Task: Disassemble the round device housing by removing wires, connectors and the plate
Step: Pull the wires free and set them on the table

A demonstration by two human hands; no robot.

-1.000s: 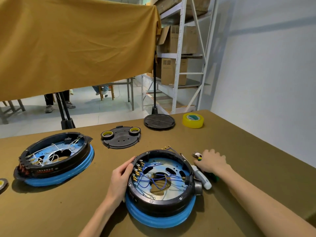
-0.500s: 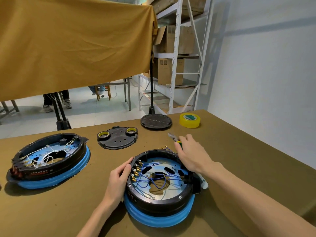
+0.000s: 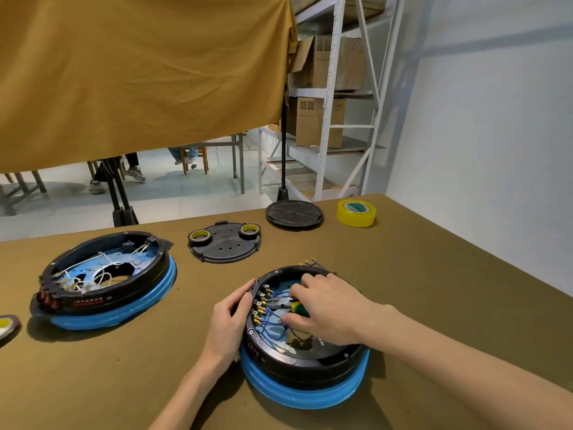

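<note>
1. The right hand (image 3: 328,308) is curled round a tool with a green and yellow handle (image 3: 298,306). It looks like small pliers. The metal tip points left, at the gold connectors (image 3: 262,302).
2. The left hand (image 3: 228,321) rests on the left side of the round housing (image 3: 297,361). The fingers bend over the black rim and the thumb lies along the outside.
3. The housing is black w/ a blue ring at the bottom. It sits on the table (image 3: 434,290), close to the person, a bit right of the middle.
4. Inside it are blue wires (image 3: 269,325) that run from the gold connectors over a shiny plate (image 3: 310,341). A few loose wire ends stick out at the far rim.
5. A 2nd round housing (image 3: 105,280) sits well apart on the left. It has white wires inside.
6. Farther back lie a black cover (image 3: 224,246) w/ 2 small tape rolls on it, a black disc (image 3: 294,214) & a yellow tape roll (image 3: 356,212).
7. At the left edge of the table, part of 1 more tape roll (image 3: 7,325) shows.
8. A big yellow-brown cloth (image 3: 139,72) hangs behind the table. Shelves w/ boxes (image 3: 322,119) stand at the back right.
</note>
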